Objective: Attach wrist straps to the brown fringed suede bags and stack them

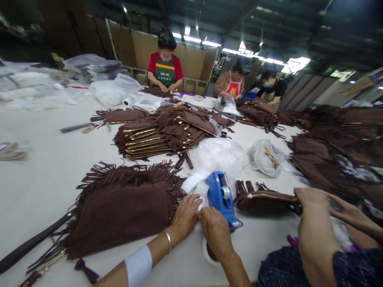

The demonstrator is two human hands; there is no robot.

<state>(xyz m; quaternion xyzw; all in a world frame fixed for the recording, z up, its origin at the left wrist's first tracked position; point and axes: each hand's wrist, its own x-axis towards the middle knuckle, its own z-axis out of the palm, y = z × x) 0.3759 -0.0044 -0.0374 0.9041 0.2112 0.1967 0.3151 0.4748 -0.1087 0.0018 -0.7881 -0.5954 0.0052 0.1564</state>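
My left hand (186, 217), with a metal bangle and a white band on the forearm, pinches a small white piece of paper or tape (200, 200) at the table's near edge. My right hand (216, 232) is closed on the same white piece from the right, and a white tape roll (207, 253) shows under it. A blue tape dispenser (222, 196) stands just beyond my right hand, touching it. A brown fringed suede bag (125, 211) lies flat just left of my left hand.
A co-worker's hands (312, 203) at the right hold a brown zipped bag (265, 200). Stacks of brown fringed bags (163, 133) fill the table's middle and right (338, 159). White plastic bags (217, 155) lie behind the dispenser. Three people work at the far end.
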